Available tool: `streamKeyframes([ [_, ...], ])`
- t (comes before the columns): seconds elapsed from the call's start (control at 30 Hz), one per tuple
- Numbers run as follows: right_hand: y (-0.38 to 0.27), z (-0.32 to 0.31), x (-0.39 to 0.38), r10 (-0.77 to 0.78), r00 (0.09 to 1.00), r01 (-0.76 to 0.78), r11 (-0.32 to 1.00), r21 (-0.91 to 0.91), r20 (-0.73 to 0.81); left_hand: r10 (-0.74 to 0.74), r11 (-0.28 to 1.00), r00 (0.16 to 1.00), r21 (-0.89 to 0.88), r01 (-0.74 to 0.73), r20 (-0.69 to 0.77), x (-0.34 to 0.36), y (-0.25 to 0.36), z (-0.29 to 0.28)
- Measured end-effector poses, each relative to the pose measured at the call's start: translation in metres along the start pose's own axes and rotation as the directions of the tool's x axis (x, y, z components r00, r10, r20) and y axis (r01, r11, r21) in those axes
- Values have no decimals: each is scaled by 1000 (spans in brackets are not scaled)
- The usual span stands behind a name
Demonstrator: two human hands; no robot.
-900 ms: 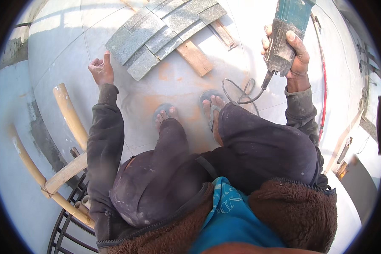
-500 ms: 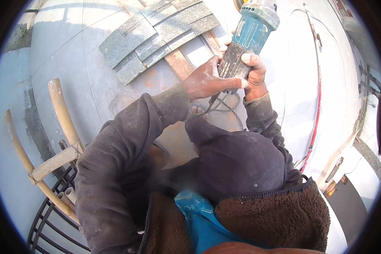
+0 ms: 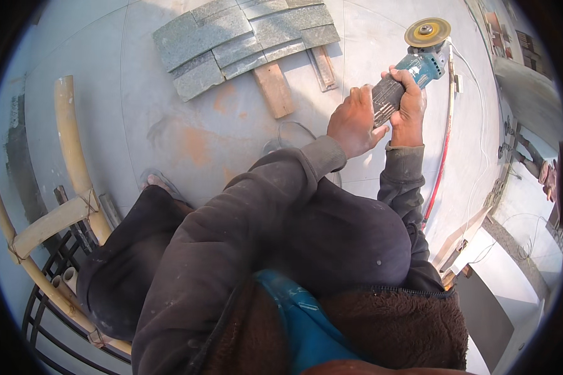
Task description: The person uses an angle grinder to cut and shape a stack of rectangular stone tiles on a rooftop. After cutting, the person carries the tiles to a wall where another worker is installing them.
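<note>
**Both hands gripping an angle grinder above the floor**

The right hand is wrapping closed around the dark handle of the angle grinder, fingers curled over its far side. The left hand is closing on the same handle from the near side, just beside the right hand and touching the tool, its fingers partly folded against the grip. The grinder is pointing away from the person, with its teal body beyond the hands and its round yellowish disc at the far end, facing up toward the camera.

A white cord and a red hose are running along the floor just to the right of the grinder. To the grinder's left, well apart from it, a panel of grey stone tiles is lying flat on the floor, resting on two short wooden blocks that are sticking out from under its near edge. Orange dust stains are marking the floor between that panel and the person's knees.

Further left of the grinder, at the picture's edge, a bamboo frame is standing tied together, with a black metal rack beneath it. The person is crouching in dark dusty trousers and a dark sleeve, with a bare foot showing near the bamboo.
</note>
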State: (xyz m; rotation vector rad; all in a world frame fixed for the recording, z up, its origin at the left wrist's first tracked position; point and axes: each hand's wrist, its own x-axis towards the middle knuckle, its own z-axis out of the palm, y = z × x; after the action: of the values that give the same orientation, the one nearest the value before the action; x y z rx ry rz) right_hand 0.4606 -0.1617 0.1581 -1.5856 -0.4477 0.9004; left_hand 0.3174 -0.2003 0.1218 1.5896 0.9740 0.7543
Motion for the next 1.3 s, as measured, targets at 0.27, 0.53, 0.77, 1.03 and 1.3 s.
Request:
streamKeyframes([
  [0.27,-58,11,-35,73,997,-73,995,-70,-10,202,887,934,-459,-46,296,5,1,-52],
  [0.53,-76,26,-58,65,994,-83,974,-211,-92,155,973,902,-218,-70,402,-8,22,-82],
  [0.77,-72,39,-92,56,998,-36,814,-579,18,-152,905,880,-421,-59,-450,51,-58,-176],
  [1.03,14,45,-92,343,911,-86,701,-708,230,-384,795,459,-34,606,-801,26,-199,-284],
  [1.3,65,66,-61,375,816,144,606,-783,440,-601,797,629,-310,518,-493,-3,-213,-261],
])
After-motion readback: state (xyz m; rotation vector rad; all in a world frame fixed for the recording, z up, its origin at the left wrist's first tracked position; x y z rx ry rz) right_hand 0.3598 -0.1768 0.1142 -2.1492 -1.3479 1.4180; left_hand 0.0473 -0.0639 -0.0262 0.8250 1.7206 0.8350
